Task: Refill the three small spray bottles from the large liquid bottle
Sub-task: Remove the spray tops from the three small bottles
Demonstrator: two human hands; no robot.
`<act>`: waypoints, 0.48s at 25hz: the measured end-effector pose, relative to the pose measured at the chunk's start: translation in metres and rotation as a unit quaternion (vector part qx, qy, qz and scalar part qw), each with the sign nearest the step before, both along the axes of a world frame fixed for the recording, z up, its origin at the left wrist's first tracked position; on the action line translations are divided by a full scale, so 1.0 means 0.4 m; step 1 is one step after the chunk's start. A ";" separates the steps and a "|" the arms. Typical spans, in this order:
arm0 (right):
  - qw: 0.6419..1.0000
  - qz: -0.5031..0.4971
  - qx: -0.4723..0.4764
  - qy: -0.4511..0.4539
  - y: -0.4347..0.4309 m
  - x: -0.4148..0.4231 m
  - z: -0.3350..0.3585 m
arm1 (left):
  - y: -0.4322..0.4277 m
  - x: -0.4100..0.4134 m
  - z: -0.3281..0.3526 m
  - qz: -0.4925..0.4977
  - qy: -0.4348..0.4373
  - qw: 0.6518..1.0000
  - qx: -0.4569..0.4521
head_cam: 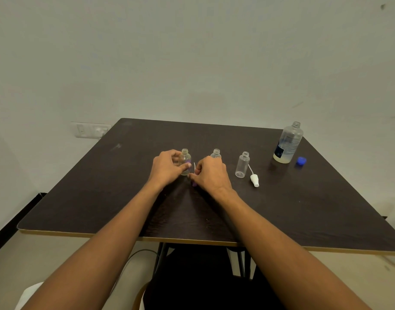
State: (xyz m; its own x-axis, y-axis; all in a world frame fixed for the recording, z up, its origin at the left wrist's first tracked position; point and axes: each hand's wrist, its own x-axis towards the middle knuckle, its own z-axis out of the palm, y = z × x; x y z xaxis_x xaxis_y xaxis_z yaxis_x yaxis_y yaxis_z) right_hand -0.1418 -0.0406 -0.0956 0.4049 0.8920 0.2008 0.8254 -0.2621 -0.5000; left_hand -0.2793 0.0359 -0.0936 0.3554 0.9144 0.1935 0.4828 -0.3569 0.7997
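The left hand (167,167) had its fingers and thumb curled round the left bottle (185,161), which stood upright on the table (102,198) with its neck open. Just to its right, the right hand (211,173) pinched a purple head (194,183) low near the tabletop. Its thin white tube (194,164) pointed up in the gap between the two hands, roughly parallel to the bottle's upright axis. So the open neck lay up and a little left of that pinch, and the tube pointed the wrong way to go in. In my judgement the head was either about to be laid down or would need flipping before it went back on. The middle bottle (216,153) stood open right behind the right hand's knuckles, close enough to be knocked by a careless lift. The right bottle (243,164) stood open further right, a white head (254,177) lying on the table just beside its base. The large bottle (289,143), uncapped with only a little yellowish liquid at the bottom, stood well apart at the far right, its blue cap (301,161) near it. The right hand was the nearer one to fetch it. Whether the left bottle held liquid I could not tell.
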 end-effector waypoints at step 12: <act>1.000 -0.018 0.005 -0.010 0.001 -0.004 -0.006 | -0.001 -0.010 -0.016 -0.020 -0.008 0.999 -0.031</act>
State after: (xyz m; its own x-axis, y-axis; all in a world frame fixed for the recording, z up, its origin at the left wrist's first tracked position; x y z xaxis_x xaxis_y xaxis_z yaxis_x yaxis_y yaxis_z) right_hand -0.1435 -0.0403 -0.0980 0.4330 0.8747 0.2175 0.8254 -0.2878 -0.4856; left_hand -0.2833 0.0357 -0.0998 0.3886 0.9102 0.1434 0.4568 -0.3254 0.8279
